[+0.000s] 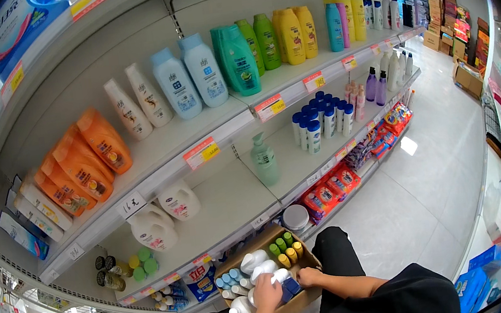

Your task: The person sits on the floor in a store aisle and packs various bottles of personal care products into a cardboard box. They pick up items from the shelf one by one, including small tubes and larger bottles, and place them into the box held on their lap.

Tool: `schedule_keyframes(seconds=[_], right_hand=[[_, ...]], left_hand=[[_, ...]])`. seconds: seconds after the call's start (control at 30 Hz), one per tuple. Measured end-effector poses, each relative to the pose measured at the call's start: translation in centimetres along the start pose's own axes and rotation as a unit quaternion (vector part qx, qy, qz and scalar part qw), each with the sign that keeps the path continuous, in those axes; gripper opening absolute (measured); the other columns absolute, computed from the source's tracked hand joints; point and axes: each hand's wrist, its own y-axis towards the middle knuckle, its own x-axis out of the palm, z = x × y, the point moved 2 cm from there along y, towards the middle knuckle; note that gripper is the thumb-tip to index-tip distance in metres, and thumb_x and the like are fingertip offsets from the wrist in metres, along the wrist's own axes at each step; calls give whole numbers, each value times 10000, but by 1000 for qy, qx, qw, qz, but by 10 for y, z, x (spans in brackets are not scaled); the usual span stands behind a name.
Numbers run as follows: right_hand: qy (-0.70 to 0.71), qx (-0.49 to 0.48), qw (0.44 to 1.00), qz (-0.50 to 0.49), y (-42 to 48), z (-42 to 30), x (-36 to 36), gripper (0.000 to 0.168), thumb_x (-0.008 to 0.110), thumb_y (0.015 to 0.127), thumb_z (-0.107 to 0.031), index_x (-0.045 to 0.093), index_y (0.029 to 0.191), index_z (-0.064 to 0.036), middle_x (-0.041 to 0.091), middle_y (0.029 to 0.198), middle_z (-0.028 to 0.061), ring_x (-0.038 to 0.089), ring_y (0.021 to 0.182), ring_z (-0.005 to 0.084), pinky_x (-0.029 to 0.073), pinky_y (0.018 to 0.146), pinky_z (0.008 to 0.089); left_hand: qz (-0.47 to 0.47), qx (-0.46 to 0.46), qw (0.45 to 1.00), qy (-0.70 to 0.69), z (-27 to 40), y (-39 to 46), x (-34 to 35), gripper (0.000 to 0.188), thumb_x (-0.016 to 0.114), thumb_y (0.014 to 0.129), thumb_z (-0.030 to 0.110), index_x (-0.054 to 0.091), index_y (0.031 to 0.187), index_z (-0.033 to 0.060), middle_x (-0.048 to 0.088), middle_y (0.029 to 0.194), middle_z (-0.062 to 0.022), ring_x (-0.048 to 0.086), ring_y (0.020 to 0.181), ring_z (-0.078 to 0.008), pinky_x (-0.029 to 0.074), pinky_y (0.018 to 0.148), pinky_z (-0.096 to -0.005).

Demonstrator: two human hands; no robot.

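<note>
A cardboard box (293,310) stands on the floor between my knees, against the lower shelf. My left hand (267,291) reaches down into it, fingers curled over a white bottle (280,275) among other white plastic bottles (255,261). My right hand (310,277) grips the box's right wall, its fingertips partly hidden. Green-capped bottles (281,243) and yellow-capped bottles (291,255) fill the far right corner. Light-blue-capped bottles (229,279) line the left side. A dark blue item (290,287) lies between my hands.
Shelving with shampoo bottles (239,61) rises ahead. White jugs (153,227) and a green pump bottle (264,159) stand on the shelf below. Detergent bags (332,191) and a round grey-lidded tub (295,217) sit lower down. Stacked cartons (442,20) stand along the far aisle.
</note>
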Motion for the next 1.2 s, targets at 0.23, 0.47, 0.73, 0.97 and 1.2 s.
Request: schedule_keyframes(seconds=[0.23,0.47,0.73,0.97,1.2], right_hand=[[-3,-5,1000,7,-8,-8,-10,327,538,902,-279,721,1113,-111,709,1108,214,675,1044,400,529,923,492],[5,-7,1000,7,-8,-6,-11,329,560,896,-295,711,1107,-93,709,1095,218,675,1039,397,526,918,487],[20,-4,1000,13,-9,-6,-10,312,562,890,-264,715,1085,-74,711,1070,228,676,1022,411,525,920,486],[41,-34,998,22,-2,1,-8,336,564,887,-280,742,1077,-67,704,1078,255,681,1031,417,527,931,491],[23,-18,999,21,-8,-5,-10,343,563,891,-283,733,1087,-60,700,1081,261,676,1036,422,526,929,491]], left_hand=[[-1,-3,1000,10,0,-1,-2,219,649,858,175,646,1055,79,629,1099,-117,598,1075,-338,507,904,-448],[9,12,1000,9,-4,-2,0,243,650,838,164,650,1066,80,631,1108,-117,600,1082,-335,508,915,-446],[-3,5,1000,17,-3,-3,0,269,645,837,157,644,1099,93,628,1123,-108,603,1082,-327,509,911,-445],[-7,9,1000,24,-2,-1,0,265,654,841,149,639,1099,92,623,1119,-107,607,1074,-325,509,908,-444],[9,19,1000,22,-2,-4,-2,261,658,836,137,635,1091,85,624,1094,-111,611,1054,-331,514,892,-446]])
